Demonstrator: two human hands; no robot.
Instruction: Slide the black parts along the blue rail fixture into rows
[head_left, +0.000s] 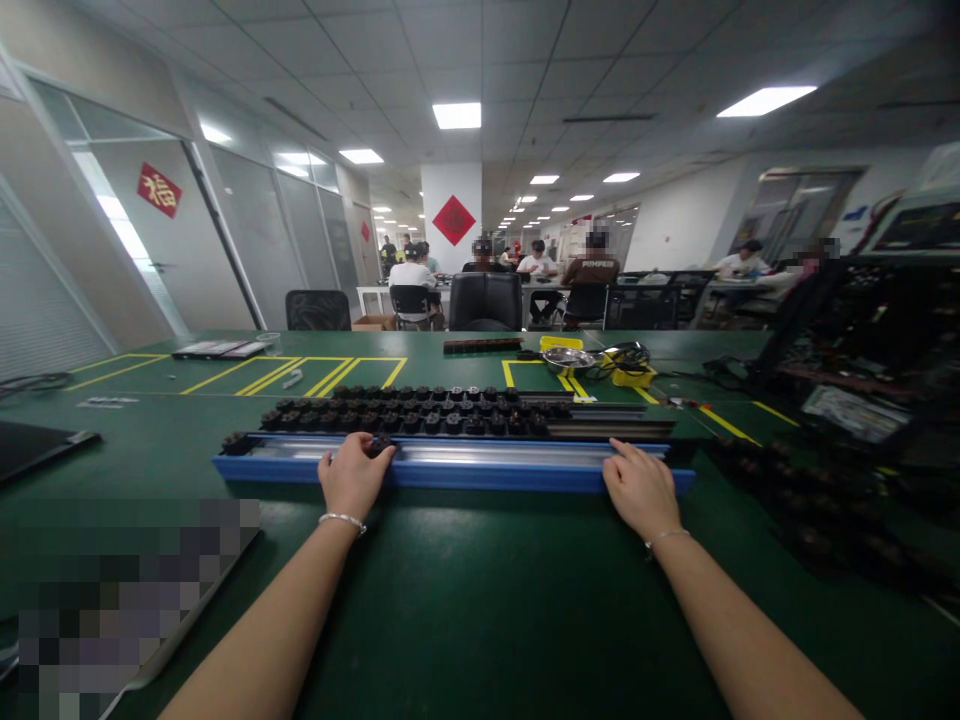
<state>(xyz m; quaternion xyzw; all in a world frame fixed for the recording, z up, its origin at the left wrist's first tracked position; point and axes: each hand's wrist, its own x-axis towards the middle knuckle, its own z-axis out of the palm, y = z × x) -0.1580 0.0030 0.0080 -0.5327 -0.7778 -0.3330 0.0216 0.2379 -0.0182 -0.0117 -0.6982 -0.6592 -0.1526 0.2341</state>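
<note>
A long blue channel [495, 478] with a shiny silver strip [487, 453] inside lies across the green table. My left hand [352, 470] is over its left part, thumb and fingers closed on a small black round part [382, 443] at the strip. Toward the channel's right end, my right hand [641, 485] grips its edge, index finger stretched over the strip. Another black part [236, 443] sits at the channel's left end. Behind it, rows of similar black parts [405, 408] stand along dark rails [607, 428] whose right ends show bare.
A dark pile of parts [810, 500] lies at the right, near an open electronics rack [862, 320]. A metal bowl [568, 358] and yellow-and-black cables [631, 365] sit farther back. A blurred flat object [150, 600] is at front left. People sit in the background.
</note>
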